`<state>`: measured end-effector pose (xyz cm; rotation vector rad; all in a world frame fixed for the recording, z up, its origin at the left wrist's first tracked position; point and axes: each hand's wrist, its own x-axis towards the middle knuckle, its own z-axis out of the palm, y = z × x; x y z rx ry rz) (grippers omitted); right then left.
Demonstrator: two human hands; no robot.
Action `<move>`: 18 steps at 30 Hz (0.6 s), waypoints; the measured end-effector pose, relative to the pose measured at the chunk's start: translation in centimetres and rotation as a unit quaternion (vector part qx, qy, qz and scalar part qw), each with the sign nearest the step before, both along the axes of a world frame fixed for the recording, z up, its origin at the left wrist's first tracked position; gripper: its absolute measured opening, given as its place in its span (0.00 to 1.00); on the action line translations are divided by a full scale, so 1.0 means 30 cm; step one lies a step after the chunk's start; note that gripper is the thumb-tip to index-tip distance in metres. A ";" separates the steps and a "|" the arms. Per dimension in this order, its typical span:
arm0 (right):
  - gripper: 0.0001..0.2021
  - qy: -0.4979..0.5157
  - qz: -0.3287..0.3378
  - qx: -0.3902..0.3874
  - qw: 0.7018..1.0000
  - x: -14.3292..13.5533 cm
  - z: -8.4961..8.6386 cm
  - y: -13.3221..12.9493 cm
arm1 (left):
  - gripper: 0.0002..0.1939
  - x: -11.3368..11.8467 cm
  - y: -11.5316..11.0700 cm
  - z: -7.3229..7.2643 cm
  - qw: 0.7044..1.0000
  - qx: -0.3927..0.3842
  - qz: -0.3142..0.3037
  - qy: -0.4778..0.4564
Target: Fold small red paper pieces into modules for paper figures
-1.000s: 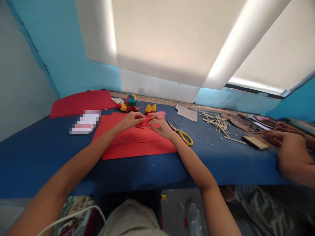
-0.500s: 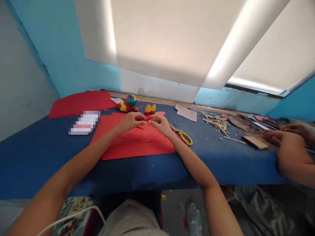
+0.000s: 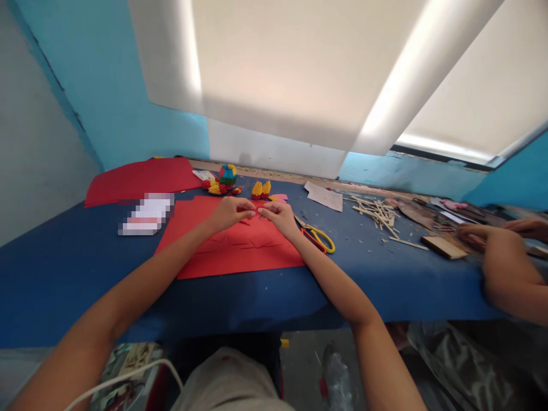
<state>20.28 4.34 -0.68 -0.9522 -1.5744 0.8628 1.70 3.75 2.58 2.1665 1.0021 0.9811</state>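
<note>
My left hand and my right hand meet fingertip to fingertip above the red paper sheets. Between them they pinch a small red paper piece, mostly covered by the fingers. Under the hands, a few small cut red paper pieces lie on the sheets. Scissors with red and yellow handles rest just right of my right wrist. Behind the hands stand two yellow-and-red folded paper pieces and a pink scrap.
A multicoloured folded-paper figure sits at the back. More red paper and a blurred-out white object lie left. To the right are a paper scrap, thin sticks, a wooden block and another person's arm.
My fingertips have shifted slightly around the small red paper piece, and less of it shows now. The other person's far hand at the right has moved a little.
</note>
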 end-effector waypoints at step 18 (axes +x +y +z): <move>0.15 -0.057 -0.001 0.110 0.992 0.006 0.018 -0.041 | 0.09 0.005 -0.027 0.013 0.995 -0.065 -0.067 0.034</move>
